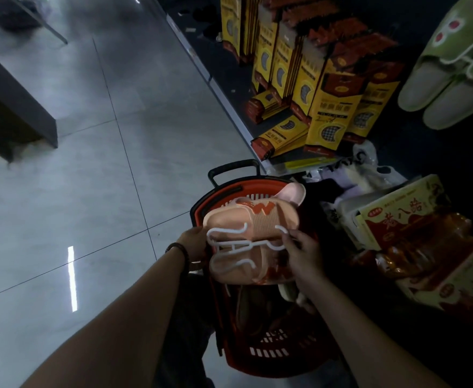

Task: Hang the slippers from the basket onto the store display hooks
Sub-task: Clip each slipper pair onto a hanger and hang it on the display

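- Gripping pair of peach foam slippers (246,219) at the edge with left hand (193,245), just above red plastic mesh basket (271,351)
- Pinching white plastic hanger (238,245) with right hand (302,253)
- Might pop off the hanger and drop back in if tugged unevenly

Yellow boxes (324,113) stand packed (some leaning) beside glossy tiled floor (89,177).

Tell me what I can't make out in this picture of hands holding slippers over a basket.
- Head view: the inside of the basket is mostly hidden by the peach slippers and shadow.
- Head view: fingers of the left hand are behind the slippers.
- Head view: the green slippers run off the top right corner; their hook is unseen.
- Head view: small print on the yellow boxes is blurred.
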{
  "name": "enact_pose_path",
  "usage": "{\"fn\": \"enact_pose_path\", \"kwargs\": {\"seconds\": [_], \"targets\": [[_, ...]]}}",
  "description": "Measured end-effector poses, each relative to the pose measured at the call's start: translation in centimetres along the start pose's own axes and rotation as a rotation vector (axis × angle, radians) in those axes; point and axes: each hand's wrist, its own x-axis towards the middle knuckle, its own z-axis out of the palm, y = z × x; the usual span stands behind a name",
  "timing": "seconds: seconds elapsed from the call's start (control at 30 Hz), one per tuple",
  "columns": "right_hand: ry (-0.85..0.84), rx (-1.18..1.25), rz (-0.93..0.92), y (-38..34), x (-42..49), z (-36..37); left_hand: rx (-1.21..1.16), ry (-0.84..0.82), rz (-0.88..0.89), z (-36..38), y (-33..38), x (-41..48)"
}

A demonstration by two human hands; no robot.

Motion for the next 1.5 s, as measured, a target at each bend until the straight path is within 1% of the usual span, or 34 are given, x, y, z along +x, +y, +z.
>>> {"fn": "enact_pose_path", "kwargs": {"seconds": [0.1, 0.23, 0.37, 0.43, 0.5, 0.57, 0.67, 0.8, 0.9, 0.97, 1.0, 1.07, 1.17, 1.27, 1.33, 1.5], "targets": [[0.0, -0.097, -0.057, 0.3, 0.1, 0.3, -0.087, -0.033, -0.032, -0.8, 0.0, 0.5], [0.03, -0.159, -0.057, 0.3, 0.6, 0.5, -0.059, -0.001, 0.097, -0.3, 0.0, 1.4], [0.073, -0.178, -0.032, 0.1, 1.0, 0.6, 0.117, 0.09, 0.21, 0.6, 0.0, 0.8], [0.117, -0.208, -0.031, 0.3, 1.4, 0.4, 0.168, 0.113, 0.209, 0.8, 0.0, 0.9], [0.147, -0.254, -0.019, 0.4, 1.8, -0.2, 0.129, 0.091, 0.172, 1.1, -0.4, 1.4], [0.181, -0.3, -0.011, 0.7, 2.4, -0.7, 0.143, 0.08, 0.149, 1.7, -0.9, 2.0], [0.202, -0.287, 0.034, 0.8, 2.8, -1.5, 0.208, 0.074, 0.169, 2.7, -1.8, 2.8], [0.214, -0.293, 0.05, 1.0, 3.3, -2.1, 0.095, 0.076, 0.152, 4.1, -1.3, 1.1], [0.275, -0.236, 0.119, 0.8, 3.6, -2.5, 0.151, 0.06, 0.178, 4.7, -1.3, 1.1], [0.315, -0.185, 0.16, 0.6, 3.5, -2.8, 0.278, 0.059, 0.212, 4.8, -1.4, 1.3], [0.329, -0.167, 0.175, 0.5, 3.4, -2.9, 0.325, 0.075, 0.225, 4.9, -1.5, 1.4], [0.337, -0.143, 0.178, 0.3, 3.4, -2.9, 0.334, 0.106, 0.238, 5.2, -1.8, 1.2], [0.33, -0.132, 0.176, 0.0, 3.1, -2.9, 0.385, 0.196, 0.304, 5.3, -2.1, 0.8], [0.32, -0.12, 0.159, -0.7, 2.9, -3.0, 0.461, 0.347, 0.372, 5.3, -1.8, 0.4], [0.316, -0.143, 0.14, -1.2, 3.1, -3.5, 0.465, 0.416, 0.415, 5.1, -1.2, -0.2], [0.309, -0.197, 0.129, -1.1, 3.8, -5.6, 0.389, 0.447, 0.452, 4.9, -0.6, -0.5]]}}
